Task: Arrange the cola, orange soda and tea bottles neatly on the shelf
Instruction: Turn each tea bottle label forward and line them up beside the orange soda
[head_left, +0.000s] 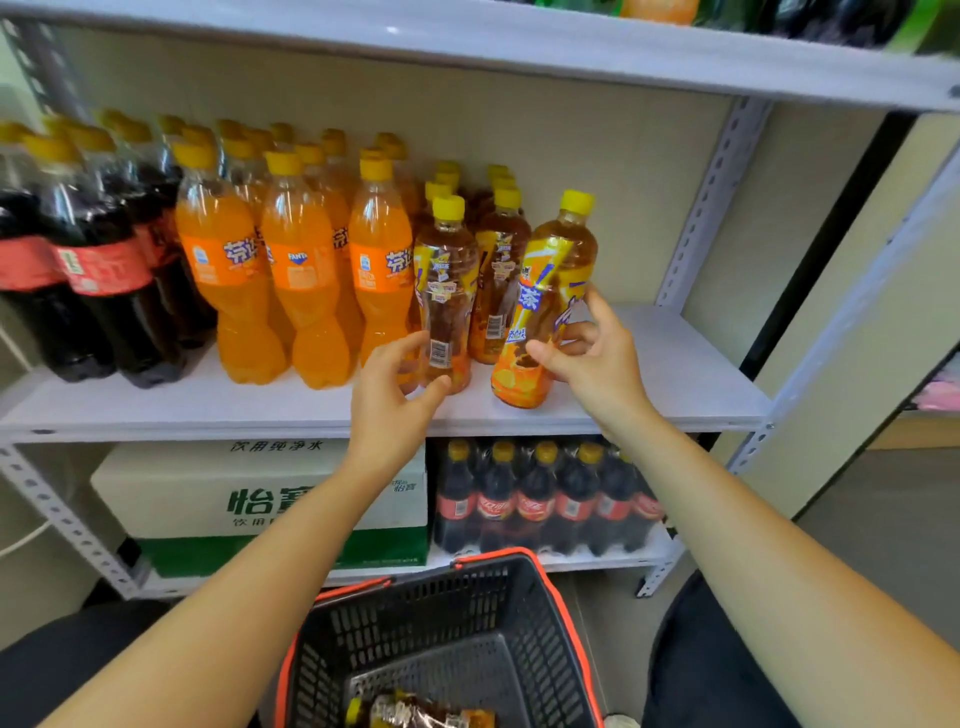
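On the white shelf board (675, 364): dark cola bottles (98, 270) with red labels, orange soda bottles (301, 270) with blue-and-white lettering, amber tea bottles (498, 270) in yellow-blue wrap; yellow caps throughout. Below the shelf board: white-and-green carton (208, 499), black basket (467, 613) rimmed red.

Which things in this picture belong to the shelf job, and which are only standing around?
Job: cola bottles, orange soda bottles, upright tea bottles, tilted tea bottle in the right hand, left hand beside them, middle shelf, basket.
Only around: water carton, cola pack below, top-shelf bottles.
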